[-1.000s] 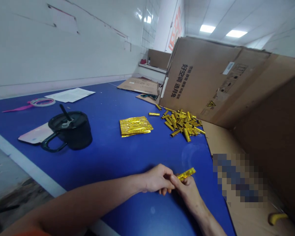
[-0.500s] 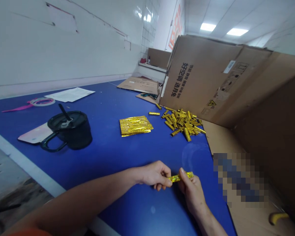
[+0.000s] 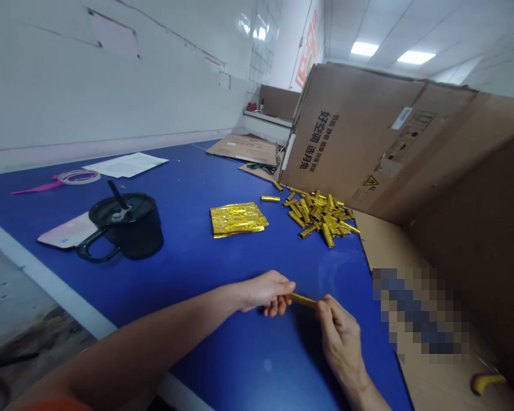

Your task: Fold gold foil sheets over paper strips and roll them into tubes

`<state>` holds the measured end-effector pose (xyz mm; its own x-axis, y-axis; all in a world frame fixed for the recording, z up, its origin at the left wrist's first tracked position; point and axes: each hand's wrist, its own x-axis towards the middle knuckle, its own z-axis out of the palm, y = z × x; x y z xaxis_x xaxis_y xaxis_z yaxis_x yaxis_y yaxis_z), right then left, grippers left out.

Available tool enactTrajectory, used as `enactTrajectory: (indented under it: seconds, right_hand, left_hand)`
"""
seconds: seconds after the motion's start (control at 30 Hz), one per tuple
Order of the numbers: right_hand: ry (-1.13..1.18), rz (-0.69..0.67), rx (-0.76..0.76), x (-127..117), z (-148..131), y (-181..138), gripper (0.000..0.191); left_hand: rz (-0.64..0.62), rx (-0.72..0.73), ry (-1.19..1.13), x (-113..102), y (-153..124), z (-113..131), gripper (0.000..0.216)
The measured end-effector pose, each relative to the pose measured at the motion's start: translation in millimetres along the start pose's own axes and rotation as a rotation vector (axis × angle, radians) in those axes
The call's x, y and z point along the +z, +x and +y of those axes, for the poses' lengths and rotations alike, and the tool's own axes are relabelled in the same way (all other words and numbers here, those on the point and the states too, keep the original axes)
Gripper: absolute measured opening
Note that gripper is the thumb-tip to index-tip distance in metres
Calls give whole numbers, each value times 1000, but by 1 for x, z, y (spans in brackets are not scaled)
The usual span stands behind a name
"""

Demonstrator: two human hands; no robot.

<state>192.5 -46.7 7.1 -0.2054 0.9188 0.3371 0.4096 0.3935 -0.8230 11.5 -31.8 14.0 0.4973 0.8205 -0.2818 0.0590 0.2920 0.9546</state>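
Observation:
A narrow strip of gold foil point(image 3: 303, 299) is stretched between my two hands, just above the blue tabletop point(image 3: 188, 279). My left hand point(image 3: 269, 292) pinches its left end between thumb and fingers. At the other end, my right hand point(image 3: 339, 328) is closed on the strip, with the thumb on top. Beyond them lies a flat stack of gold foil sheets point(image 3: 239, 220). To its right is a heap of small gold foil tubes point(image 3: 319, 214), with a single gold tube point(image 3: 270, 198) lying apart from the heap.
On the left stand a dark lidded mug point(image 3: 131, 225) with a straw, a phone point(image 3: 66, 231), a tape roll point(image 3: 77, 177) and white paper point(image 3: 126, 164). A large cardboard box point(image 3: 360, 137) rises at the right behind the heap. Flat cardboard point(image 3: 244, 149) lies at the back.
The foil strip has turned from its broad face to a thin edge. My right hand has shifted slightly right and its fingers have curled; my left hand has risen a little.

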Motion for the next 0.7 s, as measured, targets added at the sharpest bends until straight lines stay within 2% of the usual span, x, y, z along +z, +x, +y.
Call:
enactTrajectory:
  seconds: [0.07,0.2,0.33,0.43,0.57,0.7]
  right_hand:
    - [-2,-61,12,0,1,0,37]
    - [89,-181,169,1,1,3,37]
    - [104,-168,209,3,0,4,41]
    - [45,-147,137,4,2,2,39]
    - [-92,-195,9,6,5,0,35]
    - [-139,-267,-19,7,6,0,34]
  left_hand:
    - [50,36,-25,-1,1,-1,45]
    - [222,152,-9,0,4,-3,27]
    - [333,307,115,3,5,-2,14]
    - [291,270,106,4,4,-1,16]
    - [110,121,110,6,2,-3,21]
    - [114,138,85,10,3,-6,20]
